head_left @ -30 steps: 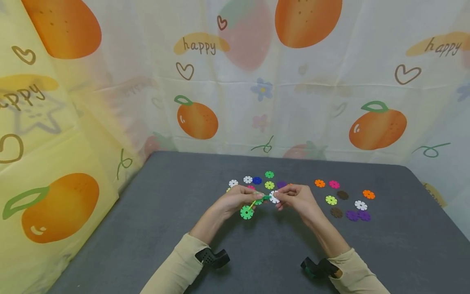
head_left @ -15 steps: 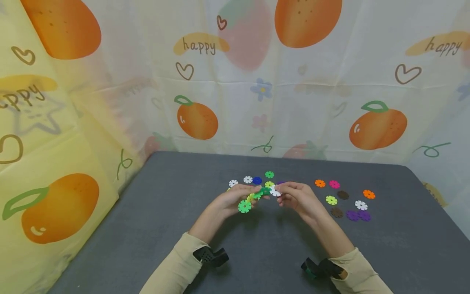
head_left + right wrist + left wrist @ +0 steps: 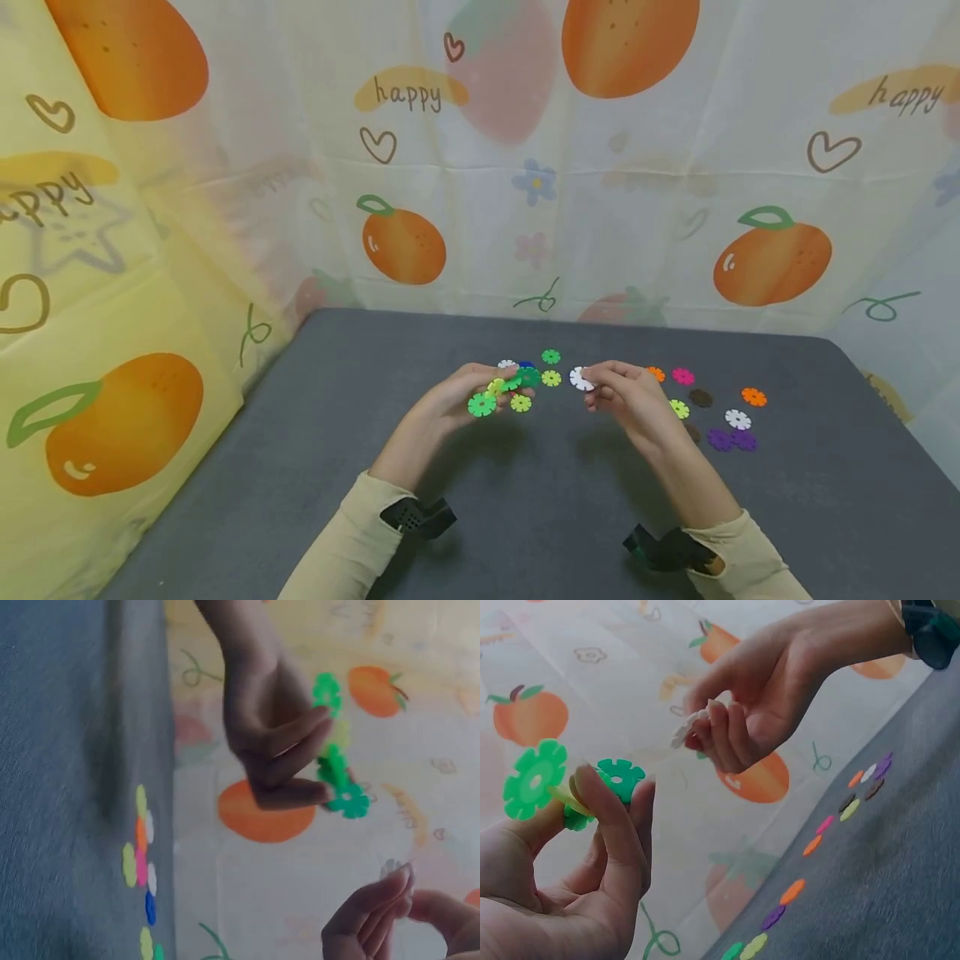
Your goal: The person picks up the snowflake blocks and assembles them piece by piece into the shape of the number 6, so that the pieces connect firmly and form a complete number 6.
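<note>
My left hand [image 3: 452,398] pinches a short chain of slotted flower-shaped discs, green and yellow, joined edge to edge. A bright green disc [image 3: 536,780] forms one end of the chain and a darker green disc [image 3: 621,778] the other. Between thumb and fingers, my right hand [image 3: 633,400] grips a single white slotted disc [image 3: 579,379]. That white disc stands apart from the chain, with a gap between the hands. Both hands are raised above the table. In the right wrist view the chain's yellow link [image 3: 340,735] is partly covered by fingers.
Loose discs lie on the grey table [image 3: 337,433]. Behind the hands are a green disc [image 3: 551,357] and a yellow one [image 3: 551,378]. To the right lie an orange disc [image 3: 753,397], a white disc [image 3: 738,419] and purple ones [image 3: 720,439]. A printed curtain hangs behind.
Earlier the white disc was up against the chain's dark green end; now they are apart. The left hand has moved left and up with the chain, the right hand rightward with the white disc.
</note>
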The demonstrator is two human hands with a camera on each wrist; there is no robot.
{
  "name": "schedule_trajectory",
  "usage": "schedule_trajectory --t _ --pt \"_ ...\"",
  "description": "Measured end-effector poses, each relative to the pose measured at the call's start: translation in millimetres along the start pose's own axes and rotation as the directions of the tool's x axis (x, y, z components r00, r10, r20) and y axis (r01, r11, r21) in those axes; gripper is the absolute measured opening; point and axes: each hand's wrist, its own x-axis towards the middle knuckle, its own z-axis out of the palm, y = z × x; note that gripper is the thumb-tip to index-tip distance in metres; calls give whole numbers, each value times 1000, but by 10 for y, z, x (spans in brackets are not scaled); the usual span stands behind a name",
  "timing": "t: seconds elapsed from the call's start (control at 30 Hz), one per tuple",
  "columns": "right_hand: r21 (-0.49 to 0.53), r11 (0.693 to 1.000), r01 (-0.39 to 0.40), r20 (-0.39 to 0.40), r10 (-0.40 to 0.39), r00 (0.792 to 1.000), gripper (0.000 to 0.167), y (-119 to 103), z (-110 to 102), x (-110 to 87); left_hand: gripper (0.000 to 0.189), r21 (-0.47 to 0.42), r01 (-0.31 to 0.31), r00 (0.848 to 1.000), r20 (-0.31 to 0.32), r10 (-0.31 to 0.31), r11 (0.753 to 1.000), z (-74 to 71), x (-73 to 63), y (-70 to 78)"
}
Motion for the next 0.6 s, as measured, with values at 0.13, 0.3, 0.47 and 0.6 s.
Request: schedule_trajectory --t 0.13,0.3,0.47,0.6 --pt "10 999 -35 66 35 997 19 -17 13 -14 41 11 5 999 39 -6 1000 25 3 15" --pt "-16 999 -30 97 32 995 16 -30 68 -47 40 64 -2 998 63 -2 998 86 -25 35" --pt "-57 998 -19 91 24 996 12 -32 90 -69 37 117 -12 999 53 6 993 102 -42 37" --pt "-85 996 -12 74 18 997 9 -8 107 -73 32 159 -33 999 43 26 987 116 -32 20"
